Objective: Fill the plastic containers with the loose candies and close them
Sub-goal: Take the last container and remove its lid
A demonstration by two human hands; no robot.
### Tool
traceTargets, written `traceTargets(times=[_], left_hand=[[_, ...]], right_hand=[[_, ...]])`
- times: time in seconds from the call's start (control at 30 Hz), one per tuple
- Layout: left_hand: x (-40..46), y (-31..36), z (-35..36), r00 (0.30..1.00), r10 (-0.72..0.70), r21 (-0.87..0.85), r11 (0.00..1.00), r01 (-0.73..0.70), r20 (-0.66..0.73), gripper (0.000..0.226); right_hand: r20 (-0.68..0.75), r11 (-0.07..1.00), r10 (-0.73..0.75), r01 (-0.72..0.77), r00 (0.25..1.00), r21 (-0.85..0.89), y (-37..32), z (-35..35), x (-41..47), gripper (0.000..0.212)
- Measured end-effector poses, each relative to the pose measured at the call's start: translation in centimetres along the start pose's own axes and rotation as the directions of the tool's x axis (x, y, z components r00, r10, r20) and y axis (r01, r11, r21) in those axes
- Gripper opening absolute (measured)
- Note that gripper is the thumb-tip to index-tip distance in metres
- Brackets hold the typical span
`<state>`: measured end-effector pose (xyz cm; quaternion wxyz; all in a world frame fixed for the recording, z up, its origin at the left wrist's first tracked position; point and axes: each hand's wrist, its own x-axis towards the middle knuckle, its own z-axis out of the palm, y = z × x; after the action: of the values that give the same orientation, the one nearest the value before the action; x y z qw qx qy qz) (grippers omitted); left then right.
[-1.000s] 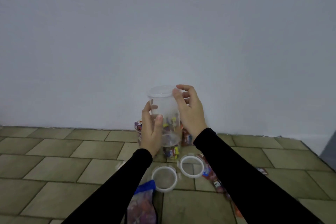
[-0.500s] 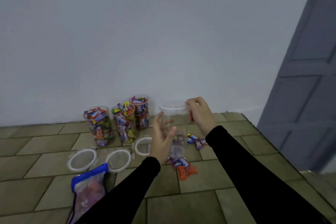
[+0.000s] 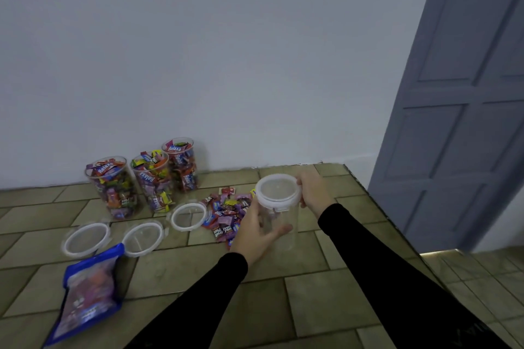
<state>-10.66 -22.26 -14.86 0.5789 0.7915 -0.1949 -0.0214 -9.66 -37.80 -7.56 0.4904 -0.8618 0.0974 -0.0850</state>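
Gripping the white lid (image 3: 278, 189) at its far rim, your right hand (image 3: 311, 189) is curling its fingers round the edge, while your left hand (image 3: 256, 231) is wrapping the clear body of the empty jar (image 3: 279, 224) from the near side, thumb lying across the front wall. You are holding this jar upright, low over the tiled floor (image 3: 312, 272); whether its base is touching the tiles cannot be told. The lid is sitting on its mouth, and the clip at the front appears not yet released, so this jar is, by judgement, being opened for filling.

Moving outward, the loose candies (image 3: 226, 214) are lying in a heap just left of the jar, touching no container. Beyond them, three filled jars (image 3: 153, 180) are standing in a row against the wall (image 3: 226, 65), each heaped to the brim and each uncovered. Their three lids (image 3: 141, 236) are lying flat on the tiles in front of them. A blue candy bag (image 3: 88, 295) is lying nearest to you on the left.

Judging progress: filling is done for three jars, closing for none. You are left with one jar to fill from the heap and four to close. A grey door (image 3: 465, 93) is standing at the right.
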Motion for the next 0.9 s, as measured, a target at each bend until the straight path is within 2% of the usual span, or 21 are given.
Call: traceTargets(times=[0.07,0.2,0.3,0.53,0.6,0.67,0.8,0.9], left_hand=[[-0.2,0.0,0.6,1.000,-0.009,0.023,1.000,0.009,-0.015,0.075],[0.3,0.3,1.3,0.998,-0.038,0.015,0.999,0.039,-0.054,0.066],[0.7,0.8,1.3,0.997,-0.069,0.022,0.997,0.070,-0.037,0.067],[1.0,0.9,1.2,0.992,-0.125,0.010,0.992,0.125,0.003,0.075],[1.0,1.1,1.3,0.993,-0.122,0.013,0.992,0.122,0.004,0.076],[1.0,1.3,1.3,0.993,-0.113,0.010,0.994,0.113,0.022,0.076],[0.9,1.8,1.6,0.994,-0.094,-0.046,0.994,0.096,0.048,0.067],[1.2,1.5,1.4,0.992,-0.105,-0.068,0.992,0.109,0.065,0.073]], right_hand=[[0.005,1.000,0.014,-0.014,1.000,0.016,0.5,-0.4,-0.3,0.011],[0.005,0.958,0.151,-0.147,0.989,0.245,1.4,-1.0,-0.3,0.026],[0.048,0.904,0.226,-0.228,0.973,0.360,1.8,-1.4,-0.1,0.022],[0.204,0.915,0.202,-0.259,0.958,0.311,2.2,-1.9,0.1,0.026],[0.225,0.928,0.174,-0.236,0.959,0.289,2.3,-2.0,0.2,0.035],[0.222,0.949,0.152,-0.205,0.963,0.239,2.2,-2.1,0.2,0.045],[0.239,0.958,0.135,-0.188,0.962,0.215,2.3,-1.9,0.9,0.040],[0.123,0.961,0.114,-0.140,0.986,0.238,2.2,-1.9,1.3,0.038]])
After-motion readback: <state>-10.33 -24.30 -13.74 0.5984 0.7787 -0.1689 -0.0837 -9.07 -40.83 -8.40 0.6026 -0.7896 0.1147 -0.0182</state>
